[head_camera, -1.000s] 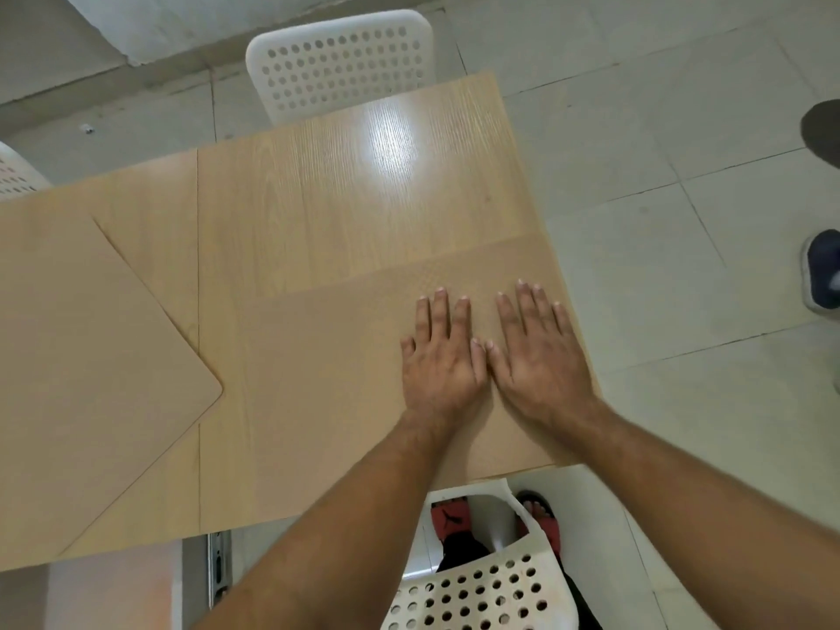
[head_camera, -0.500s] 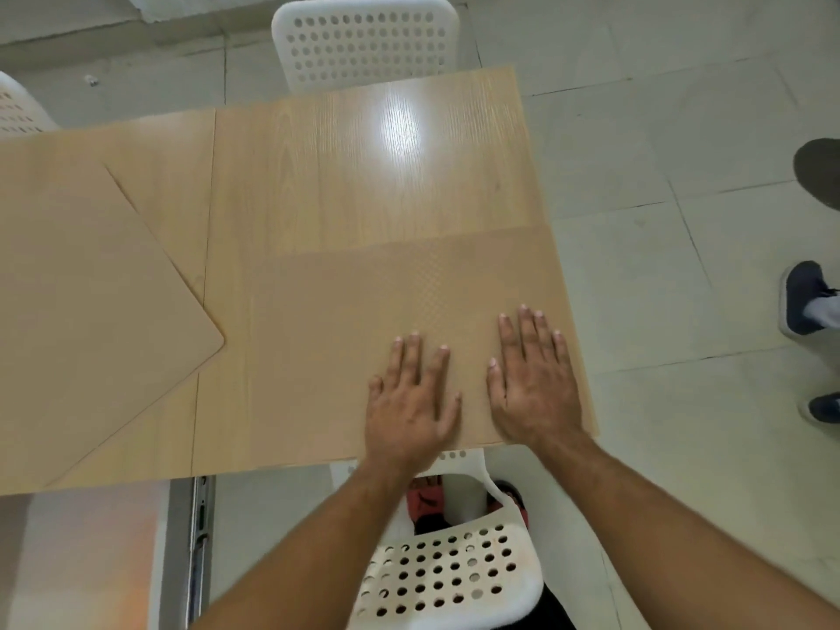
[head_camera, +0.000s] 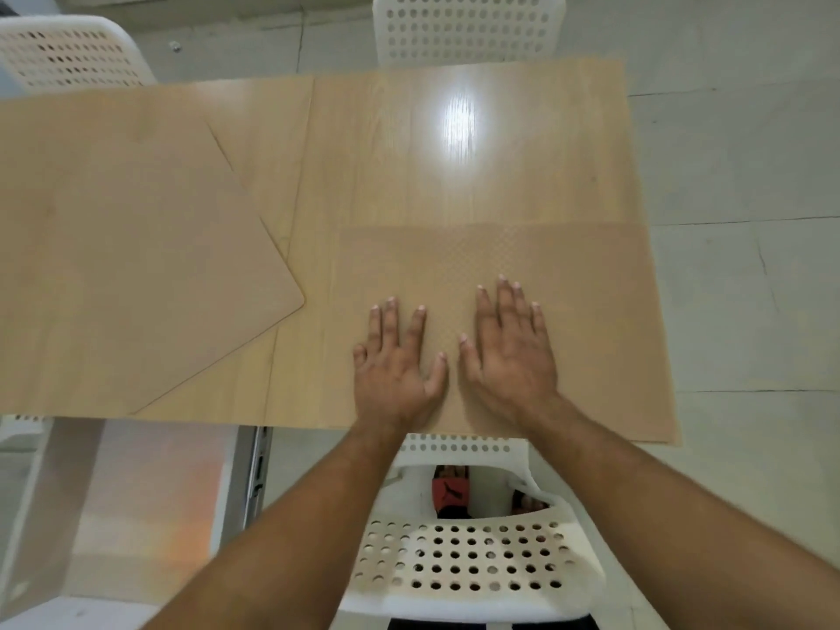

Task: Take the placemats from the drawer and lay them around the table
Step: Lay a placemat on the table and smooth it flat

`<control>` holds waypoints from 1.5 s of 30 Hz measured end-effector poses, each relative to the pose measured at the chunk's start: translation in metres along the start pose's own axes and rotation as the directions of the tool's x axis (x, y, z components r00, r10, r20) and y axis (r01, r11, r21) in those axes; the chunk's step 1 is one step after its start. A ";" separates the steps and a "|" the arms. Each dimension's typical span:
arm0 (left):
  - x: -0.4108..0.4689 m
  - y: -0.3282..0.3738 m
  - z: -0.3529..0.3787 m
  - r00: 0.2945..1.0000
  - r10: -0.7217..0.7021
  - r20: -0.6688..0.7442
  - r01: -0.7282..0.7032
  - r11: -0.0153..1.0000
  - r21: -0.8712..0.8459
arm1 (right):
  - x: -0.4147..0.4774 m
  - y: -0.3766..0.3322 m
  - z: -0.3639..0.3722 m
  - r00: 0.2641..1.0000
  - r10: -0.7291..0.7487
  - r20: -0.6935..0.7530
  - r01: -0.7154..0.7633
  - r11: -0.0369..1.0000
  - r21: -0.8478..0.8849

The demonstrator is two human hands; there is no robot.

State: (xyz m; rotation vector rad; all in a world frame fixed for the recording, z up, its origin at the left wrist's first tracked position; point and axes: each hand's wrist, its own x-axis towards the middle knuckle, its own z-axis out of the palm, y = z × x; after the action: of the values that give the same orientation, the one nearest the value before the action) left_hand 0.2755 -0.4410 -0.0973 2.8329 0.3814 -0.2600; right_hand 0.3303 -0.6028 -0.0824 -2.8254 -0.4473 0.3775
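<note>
A tan woven placemat [head_camera: 591, 320] lies flat at the near right corner of the wooden table [head_camera: 454, 175], its right edge over the table's side. My left hand [head_camera: 395, 366] and my right hand [head_camera: 509, 352] rest palm down on it, side by side, fingers spread and holding nothing. A second tan placemat [head_camera: 127, 266] with rounded corners lies askew on the left part of the table.
A white perforated chair [head_camera: 463, 552] stands directly below me at the table's near edge. Another white chair [head_camera: 468, 29] is across the table, a third [head_camera: 68, 56] at far left. Grey tiled floor [head_camera: 736, 175] runs along the right.
The view shifted, so the table now sits further right in frame. My left hand slid back toward the near edge, then returned beside my right hand; the mat stays flat.
</note>
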 end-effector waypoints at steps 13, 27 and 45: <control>0.080 -0.006 -0.027 0.997 -0.039 -0.070 0.026 0.985 -0.171 | 0.061 -0.029 0.010 1.000 -0.009 -0.003 0.008 0.994 -0.112; 0.026 0.002 -0.008 0.999 -0.025 0.035 0.029 0.993 -0.111 | 0.064 -0.028 0.012 1.000 -0.001 0.003 0.001 0.994 -0.105; 0.070 0.005 -0.013 0.998 -0.060 -0.021 0.059 0.997 -0.047 | 0.065 0.091 -0.024 0.957 0.282 -0.070 -0.287 0.955 -0.071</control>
State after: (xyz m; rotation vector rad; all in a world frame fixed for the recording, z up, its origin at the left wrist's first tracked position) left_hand 0.3456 -0.4255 -0.0988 2.7841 0.4711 -0.2290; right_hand 0.4214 -0.6695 -0.1003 -2.9767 -0.0408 0.3354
